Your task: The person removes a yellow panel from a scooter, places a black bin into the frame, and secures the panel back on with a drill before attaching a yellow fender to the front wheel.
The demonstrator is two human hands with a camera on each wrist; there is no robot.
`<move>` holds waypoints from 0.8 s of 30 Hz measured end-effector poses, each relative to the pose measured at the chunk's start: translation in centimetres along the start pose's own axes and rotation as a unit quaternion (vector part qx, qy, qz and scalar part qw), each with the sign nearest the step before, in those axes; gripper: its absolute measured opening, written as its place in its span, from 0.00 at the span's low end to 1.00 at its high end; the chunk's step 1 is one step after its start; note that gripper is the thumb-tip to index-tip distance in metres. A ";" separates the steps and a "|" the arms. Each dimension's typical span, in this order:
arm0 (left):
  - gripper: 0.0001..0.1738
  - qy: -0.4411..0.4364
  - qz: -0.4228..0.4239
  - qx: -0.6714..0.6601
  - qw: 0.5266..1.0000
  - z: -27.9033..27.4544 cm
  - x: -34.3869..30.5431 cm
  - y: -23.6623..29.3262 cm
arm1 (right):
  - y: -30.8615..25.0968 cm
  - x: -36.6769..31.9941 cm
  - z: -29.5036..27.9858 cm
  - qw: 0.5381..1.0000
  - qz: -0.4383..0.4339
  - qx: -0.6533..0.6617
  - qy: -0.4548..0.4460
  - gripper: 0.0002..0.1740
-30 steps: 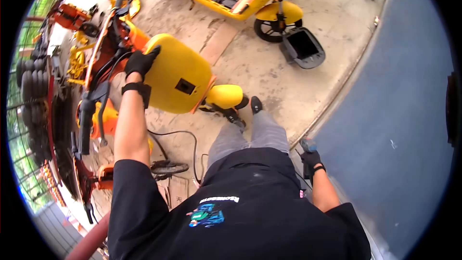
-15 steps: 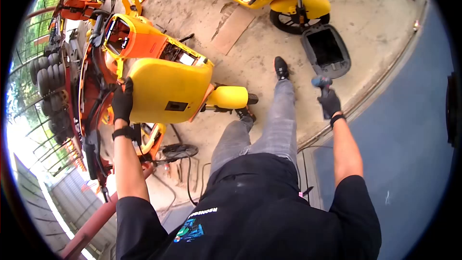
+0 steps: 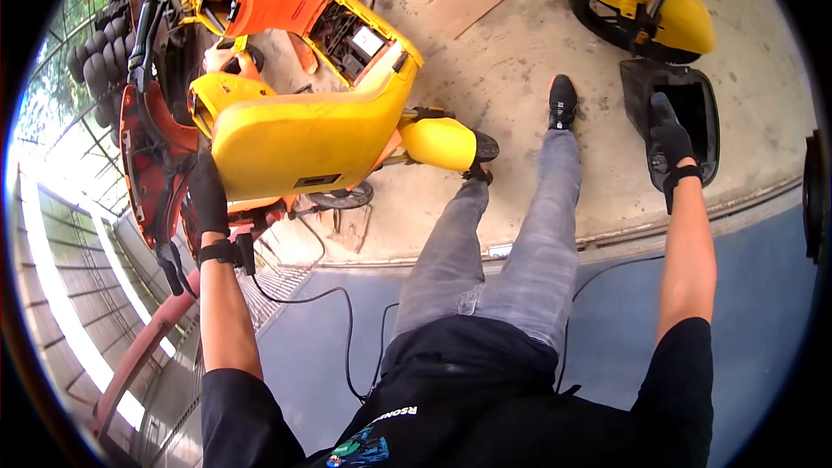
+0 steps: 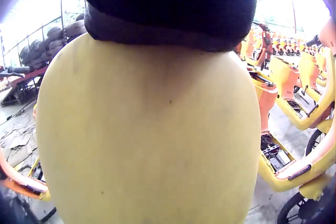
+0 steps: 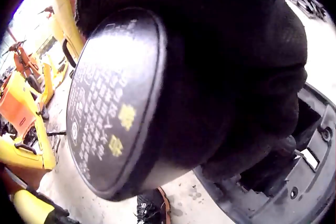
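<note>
At nine o'clock my left hand (image 3: 208,199) gripped the yellow scooter panel (image 3: 295,143) while my right hand (image 3: 672,143), at two o'clock, clutched a power tool (image 5: 115,108), which I judged must next reach that panel.

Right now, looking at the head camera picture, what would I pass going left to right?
First the left hand gripping the yellow panel → yellow mudguard → black shoe → right hand holding a power tool.

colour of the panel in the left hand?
Yellow panel, gripped by the left hand; best in left wrist view.
</note>
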State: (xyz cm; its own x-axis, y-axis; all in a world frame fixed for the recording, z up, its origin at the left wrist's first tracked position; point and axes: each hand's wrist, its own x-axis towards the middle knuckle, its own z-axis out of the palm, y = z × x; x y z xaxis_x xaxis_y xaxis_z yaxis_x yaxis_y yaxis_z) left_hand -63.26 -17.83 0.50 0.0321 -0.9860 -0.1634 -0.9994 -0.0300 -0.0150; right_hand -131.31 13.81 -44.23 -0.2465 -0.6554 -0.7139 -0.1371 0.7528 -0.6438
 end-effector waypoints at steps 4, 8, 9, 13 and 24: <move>0.22 0.029 0.054 0.009 0.998 0.3 0.2 -2.7 | -3.3 -0.4 -1.9 0.990 0.133 -0.003 -0.046 0.17; 0.25 0.024 -0.106 -0.214 0.971 0.6 0.0 -0.1 | -9.4 -2.7 -1.4 0.971 0.229 0.001 -0.068 0.29; 0.26 0.019 -0.063 -0.165 0.984 0.4 0.0 -0.2 | -12.2 -3.9 -0.6 0.955 0.281 0.077 -0.048 0.32; 0.20 0.008 -0.018 -0.082 0.996 0.4 0.5 -2.8 | -11.1 -3.4 -0.1 0.950 0.292 0.102 -0.033 0.33; 0.15 -0.014 0.041 0.174 0.984 0.1 0.6 -6.3 | -6.8 -5.1 -2.9 0.988 0.134 0.064 -0.032 0.18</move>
State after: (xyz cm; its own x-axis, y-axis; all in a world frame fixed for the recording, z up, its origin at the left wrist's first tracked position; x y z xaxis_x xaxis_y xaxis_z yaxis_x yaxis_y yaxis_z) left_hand -56.94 -18.17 0.38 -0.0436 -0.9777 -0.2052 -0.9347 0.1125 -0.3371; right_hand -131.87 12.24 -35.45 -0.1960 -0.4385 -0.8771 0.0482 0.8890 -0.4553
